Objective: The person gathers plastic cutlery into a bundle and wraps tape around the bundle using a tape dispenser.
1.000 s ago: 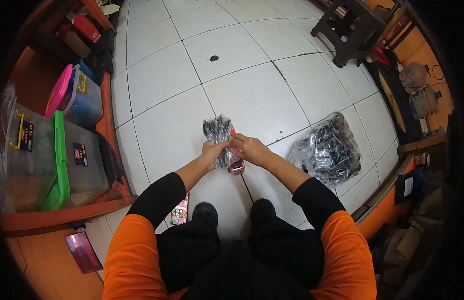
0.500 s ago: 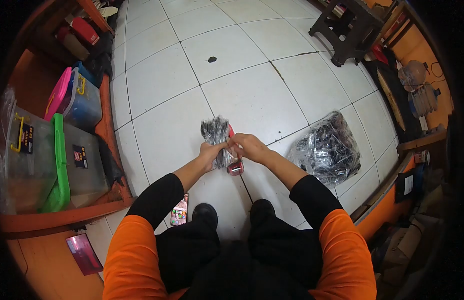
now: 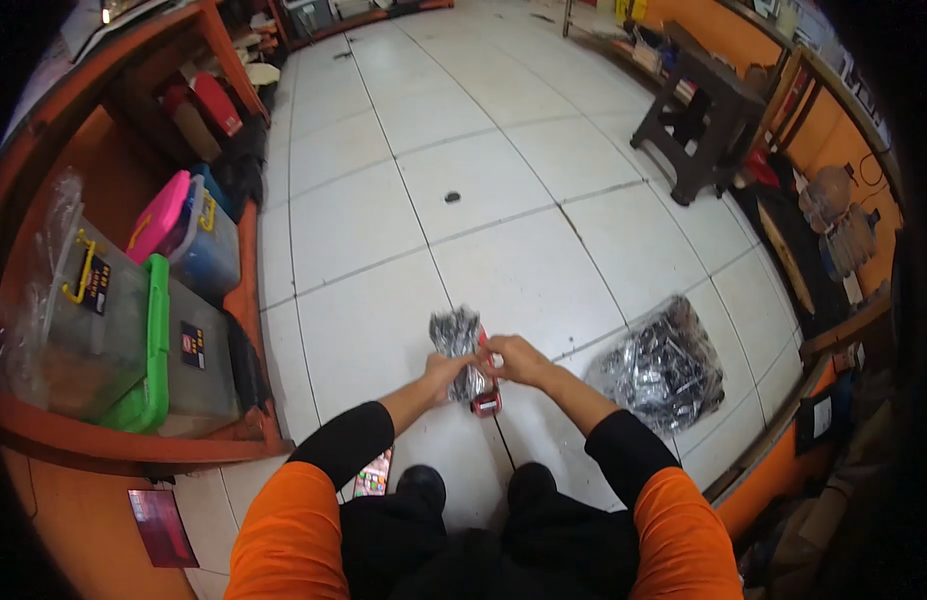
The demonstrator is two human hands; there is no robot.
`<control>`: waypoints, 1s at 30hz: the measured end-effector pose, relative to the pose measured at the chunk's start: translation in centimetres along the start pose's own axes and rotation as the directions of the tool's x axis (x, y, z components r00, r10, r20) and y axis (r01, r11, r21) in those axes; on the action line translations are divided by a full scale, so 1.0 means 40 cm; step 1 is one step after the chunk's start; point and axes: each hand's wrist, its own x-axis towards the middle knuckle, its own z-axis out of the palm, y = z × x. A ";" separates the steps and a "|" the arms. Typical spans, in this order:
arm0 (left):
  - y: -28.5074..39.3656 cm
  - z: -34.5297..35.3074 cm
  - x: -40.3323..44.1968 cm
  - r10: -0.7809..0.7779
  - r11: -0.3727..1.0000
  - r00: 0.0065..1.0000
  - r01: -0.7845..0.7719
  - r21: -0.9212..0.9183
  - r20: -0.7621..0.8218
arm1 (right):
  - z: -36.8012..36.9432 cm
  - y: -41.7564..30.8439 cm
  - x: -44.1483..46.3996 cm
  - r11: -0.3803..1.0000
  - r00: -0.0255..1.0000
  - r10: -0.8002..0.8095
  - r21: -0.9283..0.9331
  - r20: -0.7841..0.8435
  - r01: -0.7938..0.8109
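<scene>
A bundle wrapped in clear plastic, with dark and silvery contents, is on the white tiled floor in front of my feet. My left hand is closed around its lower part, thumb across the top. My right hand has its fingers pinched together at the bundle's right edge, meeting the left thumb; what lies between these fingertips is too small to tell. A red tape dispenser lies along the bundle's right side, its upper part partly hidden under my right hand.
A clear plastic bag of black items sits on the floor at the right. A lit phone lies by my left foot. Lidded storage boxes fill the left shelf. A dark plastic stool stands at the back right.
The view has tilted up, so the floor and hands appear lower and more of the room's far end shows. Both hands keep nearly the same hold at the bundle.
</scene>
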 end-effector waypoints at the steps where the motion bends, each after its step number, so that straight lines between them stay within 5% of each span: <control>1: -0.002 0.001 0.002 0.002 1.000 1.000 -0.002 -0.014 -0.008 | -0.007 -0.004 0.000 1.000 1.000 -0.013 0.028 0.014 0.013; 9: -0.007 -0.004 0.008 0.000 0.996 0.999 0.004 0.087 -0.048 | 0.004 0.004 -0.003 1.000 1.000 -0.012 -0.024 0.006 0.012; 16: -0.036 -0.023 0.057 0.020 1.000 0.999 -0.021 -0.016 -0.028 | 0.004 -0.017 -0.017 0.996 0.991 -0.079 -0.058 -0.109 0.073; 19: -0.015 -0.006 0.015 0.027 0.990 0.997 -0.017 -0.138 0.069 | 0.027 -0.052 -0.040 0.963 0.981 0.140 -0.210 -0.133 -0.166; 23: -0.001 0.026 -0.021 0.001 0.988 1.000 -0.001 -0.158 -0.001 | 0.067 -0.104 -0.044 0.908 0.913 0.342 -0.172 -0.222 -0.382; 30: -0.007 0.032 0.002 0.020 0.979 0.999 -0.027 -0.202 -0.037 | 0.070 -0.129 -0.042 0.903 0.921 0.246 -0.275 -0.301 -0.331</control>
